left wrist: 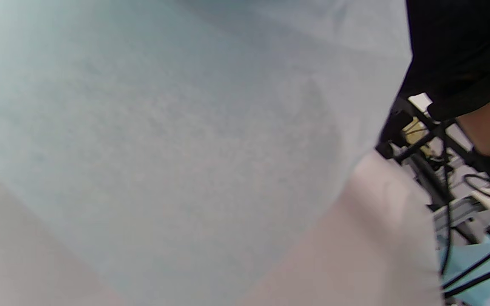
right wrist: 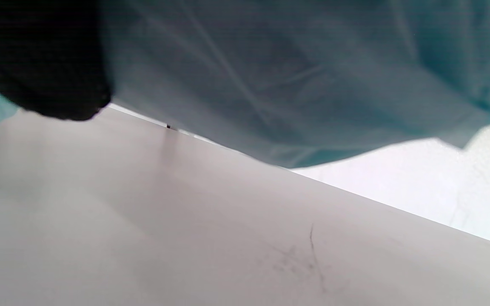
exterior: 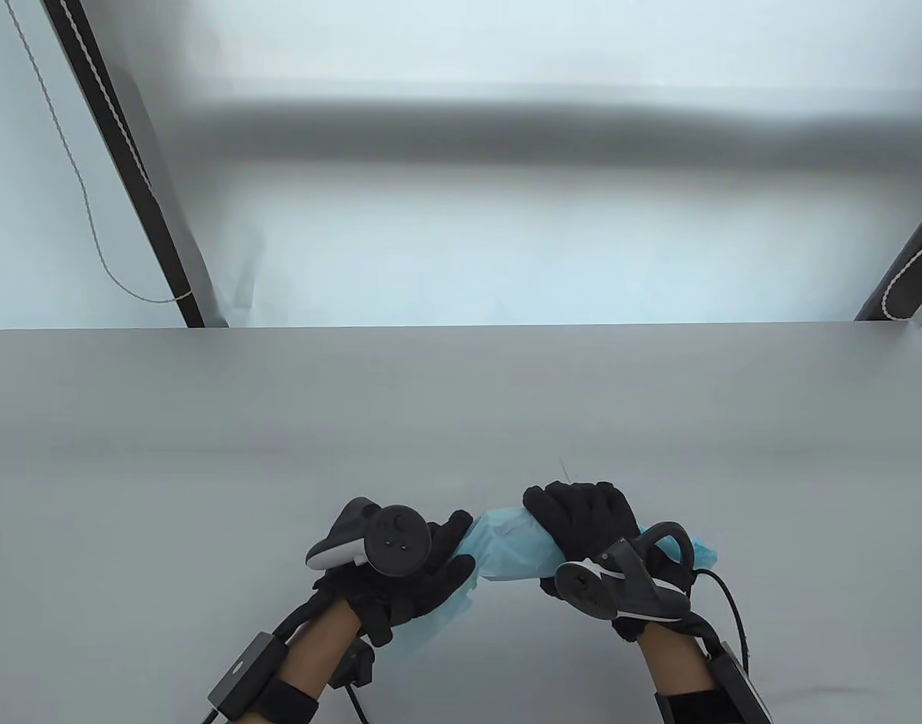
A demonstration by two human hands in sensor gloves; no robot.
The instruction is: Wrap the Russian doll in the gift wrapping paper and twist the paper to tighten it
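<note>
A bundle of light blue wrapping paper [exterior: 510, 550] lies sideways near the table's front edge, with the doll hidden inside it. My right hand [exterior: 581, 520] curls over the thick middle of the bundle and grips it. My left hand [exterior: 430, 573] holds the paper's left end, which trails down under the palm. A short tail of paper [exterior: 702, 554] sticks out to the right of my right hand. In the right wrist view the blue paper [right wrist: 296, 80] fills the top, just above the table, beside a gloved finger [right wrist: 41, 59]. The left wrist view is mostly covered by pale paper [left wrist: 164, 127].
The grey table [exterior: 461, 422] spreads wide behind the hands. Its far edge [exterior: 461, 326] meets a pale backdrop with dark slanted struts at left [exterior: 121, 166] and right [exterior: 909, 264]. Glove cables [exterior: 732, 603] run back along both forearms.
</note>
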